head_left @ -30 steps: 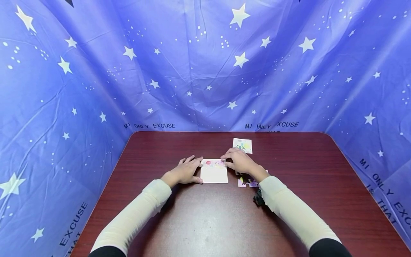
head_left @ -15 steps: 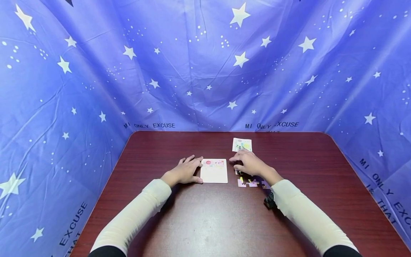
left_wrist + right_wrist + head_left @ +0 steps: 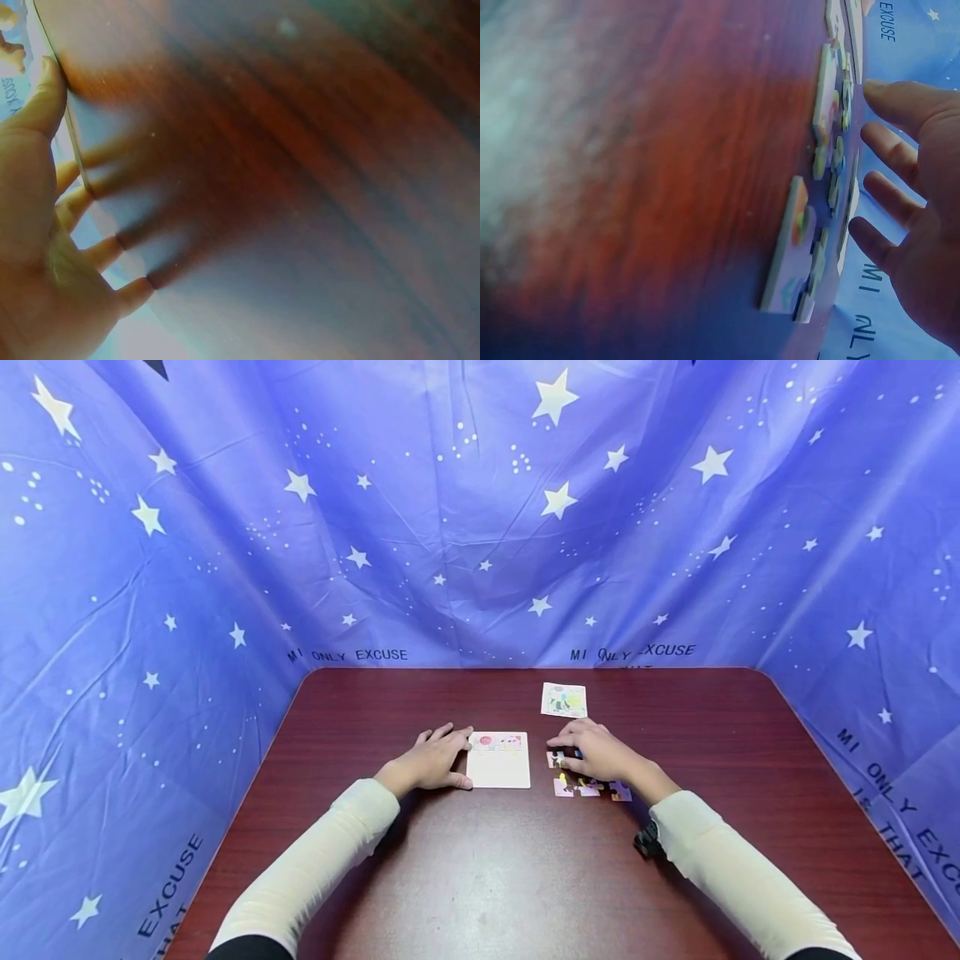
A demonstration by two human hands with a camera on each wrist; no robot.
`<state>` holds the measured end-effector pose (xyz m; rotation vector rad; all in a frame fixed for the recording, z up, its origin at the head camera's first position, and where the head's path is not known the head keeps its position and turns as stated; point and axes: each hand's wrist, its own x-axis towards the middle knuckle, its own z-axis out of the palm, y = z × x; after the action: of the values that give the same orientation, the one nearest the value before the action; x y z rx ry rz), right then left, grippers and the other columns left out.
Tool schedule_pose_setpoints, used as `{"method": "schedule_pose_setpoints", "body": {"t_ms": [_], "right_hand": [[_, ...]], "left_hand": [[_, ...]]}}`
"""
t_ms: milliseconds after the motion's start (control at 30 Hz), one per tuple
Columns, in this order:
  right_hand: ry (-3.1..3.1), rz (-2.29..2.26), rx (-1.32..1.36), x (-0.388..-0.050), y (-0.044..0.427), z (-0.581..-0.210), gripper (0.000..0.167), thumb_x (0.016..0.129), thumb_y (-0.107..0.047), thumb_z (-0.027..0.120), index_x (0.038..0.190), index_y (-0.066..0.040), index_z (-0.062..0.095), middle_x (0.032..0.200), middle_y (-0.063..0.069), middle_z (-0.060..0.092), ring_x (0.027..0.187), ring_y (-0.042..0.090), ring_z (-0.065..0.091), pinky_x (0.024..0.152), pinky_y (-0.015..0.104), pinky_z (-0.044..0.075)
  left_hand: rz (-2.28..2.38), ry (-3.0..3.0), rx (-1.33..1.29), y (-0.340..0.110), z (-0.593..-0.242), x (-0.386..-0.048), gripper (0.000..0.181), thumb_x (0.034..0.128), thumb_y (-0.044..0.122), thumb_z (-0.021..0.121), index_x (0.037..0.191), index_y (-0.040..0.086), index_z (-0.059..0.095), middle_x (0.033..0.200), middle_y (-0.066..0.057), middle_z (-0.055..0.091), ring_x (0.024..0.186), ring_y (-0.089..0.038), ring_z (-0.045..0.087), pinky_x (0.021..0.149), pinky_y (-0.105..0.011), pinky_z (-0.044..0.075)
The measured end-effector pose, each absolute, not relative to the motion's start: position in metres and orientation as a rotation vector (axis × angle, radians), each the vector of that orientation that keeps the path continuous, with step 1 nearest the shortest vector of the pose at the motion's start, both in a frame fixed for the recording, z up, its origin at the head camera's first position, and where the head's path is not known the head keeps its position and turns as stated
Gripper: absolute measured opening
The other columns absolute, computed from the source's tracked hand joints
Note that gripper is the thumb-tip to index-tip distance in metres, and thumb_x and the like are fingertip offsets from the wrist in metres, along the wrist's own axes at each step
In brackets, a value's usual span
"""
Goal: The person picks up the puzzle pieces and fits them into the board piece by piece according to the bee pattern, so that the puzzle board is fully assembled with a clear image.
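Note:
A square white puzzle board [image 3: 498, 770] lies flat on the table, with a row of colourful pieces [image 3: 501, 742] along its far edge. My left hand [image 3: 432, 760] rests at the board's left side, thumb and index finger touching the edge. In the left wrist view that hand [image 3: 37, 202] has fairly straight, spread fingers on the tabletop. Over several loose puzzle pieces [image 3: 563, 787] right of the board hovers my right hand [image 3: 602, 752]. The right wrist view shows the right hand's fingers [image 3: 889, 154] spread, gripping nothing, above the pieces [image 3: 789, 262]. Some pieces are hidden under it.
Behind the pieces lies a small picture card [image 3: 564, 700] with a bee-like figure. The dark red wooden table [image 3: 480, 868] reaches back to a blue star-patterned curtain [image 3: 450, 527]. A black device [image 3: 647, 841] sits at my right wrist.
My right hand has moved from the board's far right corner rightward over the loose pieces, uncovering the row of pieces on the board. The left hand has stayed put.

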<state>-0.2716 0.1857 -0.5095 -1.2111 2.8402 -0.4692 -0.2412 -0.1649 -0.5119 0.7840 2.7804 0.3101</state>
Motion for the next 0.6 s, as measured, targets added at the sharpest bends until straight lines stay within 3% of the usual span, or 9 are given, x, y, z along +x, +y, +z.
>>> {"method": "schedule_pose_setpoints", "body": {"t_ms": [600], "right_hand": [[2.873,-0.399,-1.25,-0.2684,0.1877,-0.5184,0.034,0.088,-0.023,0.076,0.121,-0.017,0.076,0.102,-0.001,0.067,0.108,0.026,0.06,0.081,0.046,0.046]], "left_hand": [[0.279,2.788,0.773,-0.1639,-0.5134,-0.2412,0.073,0.0856,0.06,0.071,0.14,0.015,0.053,0.168,-0.004,0.03,0.155,-0.039,0.025,0.117,-0.066,0.026]]}}
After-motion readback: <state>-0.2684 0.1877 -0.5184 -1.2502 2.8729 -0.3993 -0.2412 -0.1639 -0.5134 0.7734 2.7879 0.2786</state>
